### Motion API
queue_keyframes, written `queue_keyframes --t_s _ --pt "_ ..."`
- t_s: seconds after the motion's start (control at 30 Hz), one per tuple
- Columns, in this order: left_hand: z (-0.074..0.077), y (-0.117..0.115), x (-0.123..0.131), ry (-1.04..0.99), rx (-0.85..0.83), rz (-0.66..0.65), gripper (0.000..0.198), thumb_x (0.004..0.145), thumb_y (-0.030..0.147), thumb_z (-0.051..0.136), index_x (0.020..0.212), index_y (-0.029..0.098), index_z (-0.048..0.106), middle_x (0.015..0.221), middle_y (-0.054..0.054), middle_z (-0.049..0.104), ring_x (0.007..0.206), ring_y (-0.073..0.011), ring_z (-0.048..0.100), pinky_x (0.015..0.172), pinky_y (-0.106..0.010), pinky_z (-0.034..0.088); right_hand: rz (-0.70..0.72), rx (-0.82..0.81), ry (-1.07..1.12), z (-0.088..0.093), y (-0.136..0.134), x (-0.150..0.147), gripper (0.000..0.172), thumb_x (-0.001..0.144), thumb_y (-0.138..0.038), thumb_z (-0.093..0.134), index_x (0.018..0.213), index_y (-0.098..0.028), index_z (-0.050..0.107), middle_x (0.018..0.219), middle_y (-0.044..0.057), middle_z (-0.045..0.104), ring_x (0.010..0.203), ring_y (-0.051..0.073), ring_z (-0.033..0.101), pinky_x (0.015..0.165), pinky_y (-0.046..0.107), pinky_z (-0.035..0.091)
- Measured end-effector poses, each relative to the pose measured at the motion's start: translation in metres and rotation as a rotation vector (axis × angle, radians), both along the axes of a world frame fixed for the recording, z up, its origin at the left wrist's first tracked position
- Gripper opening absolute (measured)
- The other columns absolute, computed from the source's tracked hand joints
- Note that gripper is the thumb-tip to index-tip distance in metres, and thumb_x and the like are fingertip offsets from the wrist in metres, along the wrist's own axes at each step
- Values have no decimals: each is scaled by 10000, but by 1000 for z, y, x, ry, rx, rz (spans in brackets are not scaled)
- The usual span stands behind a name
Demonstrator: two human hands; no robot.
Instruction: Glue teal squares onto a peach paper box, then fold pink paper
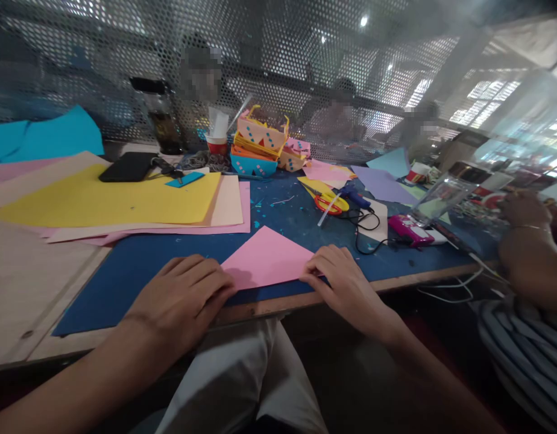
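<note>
A pink sheet of paper (267,262), folded into a triangle, lies on the blue table mat at the near edge, its long straight side toward me. At its left corner, my left hand (188,295) is closed, with thumb and fingers on the paper. My right hand (337,277) pinches the right corner between thumb and curled fingers. The peak of the triangle points away from me. Both fingertip areas partly cover the paper's corners.
Large coloured sheets (170,202) lie at left under a black phone (127,167). Decorated paper baskets (260,138) stand at the back. Scissors (331,204), a glue gun (355,197), a magenta power strip (410,231) and a bottle (445,193) sit at right, near a co-worker's arm (529,241).
</note>
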State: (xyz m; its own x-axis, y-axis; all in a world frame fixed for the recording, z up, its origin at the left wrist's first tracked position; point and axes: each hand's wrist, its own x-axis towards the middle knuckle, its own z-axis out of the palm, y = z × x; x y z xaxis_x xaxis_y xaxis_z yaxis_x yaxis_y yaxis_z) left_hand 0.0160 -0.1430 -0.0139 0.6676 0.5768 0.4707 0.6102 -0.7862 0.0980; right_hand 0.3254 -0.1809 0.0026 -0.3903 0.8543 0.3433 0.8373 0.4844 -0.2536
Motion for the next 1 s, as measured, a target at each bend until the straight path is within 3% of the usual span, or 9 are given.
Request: queue_keyframes --t_s 0.4,0.77,1.0 --pt "-6 6 -1 -70 -128 80 244 1040 429 493 963 256 647 870 -34 701 853 -267 606 741 -395 413 -107 -57 146 -8 11 6 262 997 -399 654 812 -220 605 869 10 656 868 195 569 794 360 373" --pt "11 15 0 -98 -307 65 299 1006 458 508 876 257 687 802 -12 748 688 -205 682 565 -289 462 -159 -135 138 -3 19 9 363 934 -503 713 735 -221 603 783 4 642 794 187 574 704 330 370" --pt "16 17 -12 -84 -295 50 252 967 447 567 868 263 708 790 -3 763 644 -188 696 522 -262 470 -119 -146 138 -3 22 12 324 925 -472 734 750 -221 629 793 4 644 785 181 576 686 313 382"
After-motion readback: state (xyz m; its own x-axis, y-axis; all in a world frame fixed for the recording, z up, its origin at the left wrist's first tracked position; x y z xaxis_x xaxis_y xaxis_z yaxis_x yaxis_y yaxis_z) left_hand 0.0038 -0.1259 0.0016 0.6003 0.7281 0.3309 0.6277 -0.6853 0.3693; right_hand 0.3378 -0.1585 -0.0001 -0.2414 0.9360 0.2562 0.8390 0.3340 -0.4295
